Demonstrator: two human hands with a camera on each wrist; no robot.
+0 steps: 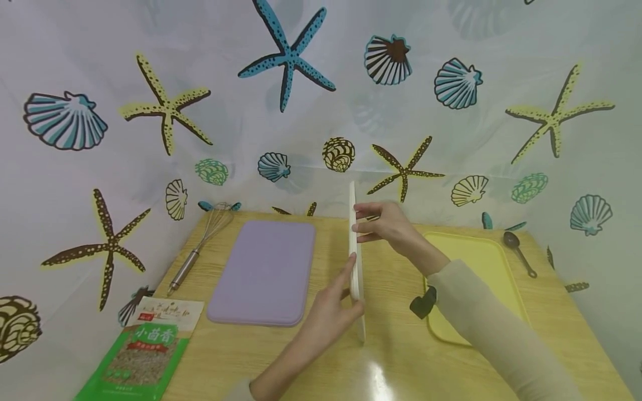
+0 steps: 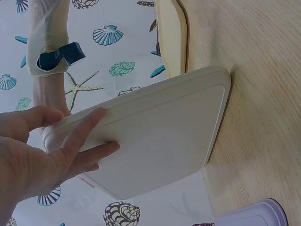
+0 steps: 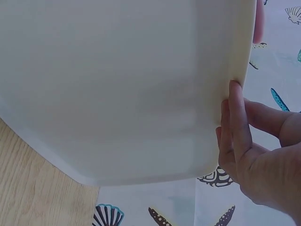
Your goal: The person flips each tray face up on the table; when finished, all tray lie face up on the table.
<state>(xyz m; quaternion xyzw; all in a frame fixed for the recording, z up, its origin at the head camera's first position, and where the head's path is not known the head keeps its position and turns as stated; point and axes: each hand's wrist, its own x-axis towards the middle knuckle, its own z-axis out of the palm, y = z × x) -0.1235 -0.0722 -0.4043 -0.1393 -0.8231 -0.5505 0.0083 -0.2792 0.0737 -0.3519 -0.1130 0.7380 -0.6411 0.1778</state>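
Observation:
A white rectangular tray (image 1: 355, 267) stands upright, seen almost edge-on in the head view, its lower edge on the wooden table. My left hand (image 1: 328, 309) grips its near upper edge, with the thumb on one side and fingers spread over the outer face. Farther back, my right hand (image 1: 393, 225) pinches the rim. In the right wrist view the tray's face (image 3: 117, 94) fills much of the picture, and the right hand (image 3: 256, 146) holds its edge between thumb and fingers. The left wrist view shows the left hand (image 2: 51, 155) against the tray's flat side (image 2: 164, 136).
Left of the tray lies a purple tray (image 1: 263, 273), with a whisk (image 1: 200, 245) and a green seasoning packet (image 1: 145, 348) beyond it. A yellow tray (image 1: 481, 267) lies right, partly under the right arm, beside a dark spoon (image 1: 519, 253). Patterned curtains (image 1: 321, 117) border the table.

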